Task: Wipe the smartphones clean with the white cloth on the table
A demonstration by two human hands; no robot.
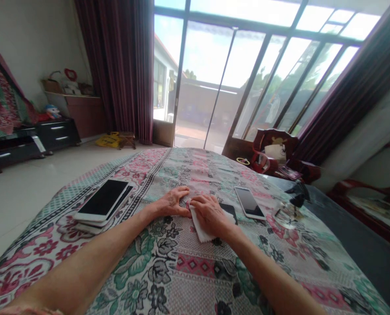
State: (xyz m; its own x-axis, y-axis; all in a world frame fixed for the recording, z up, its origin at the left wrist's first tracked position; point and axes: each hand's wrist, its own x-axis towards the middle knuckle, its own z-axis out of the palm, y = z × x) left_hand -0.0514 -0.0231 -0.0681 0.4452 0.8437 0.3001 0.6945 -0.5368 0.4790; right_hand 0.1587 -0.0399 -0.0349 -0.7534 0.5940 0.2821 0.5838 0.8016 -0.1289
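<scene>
Both of my arms reach forward over a floral bedspread [168, 267]. My right hand [209, 212] lies with curled fingers on a white cloth [201, 232], pressing it onto a dark phone [229, 212] that shows only at its right edge. My left hand [173, 202] rests flat beside it, fingers spread on the bedspread, touching the cloth's left end. A white-framed phone [249, 202] lies face up just right of my right hand.
Two stacked tablets [104, 200] lie on the left of the bed. A glass object [286, 214] sits near the right edge. Beyond are red wooden chairs [273, 155], a glass sliding door [211, 87], dark curtains and a low black cabinet [33, 140].
</scene>
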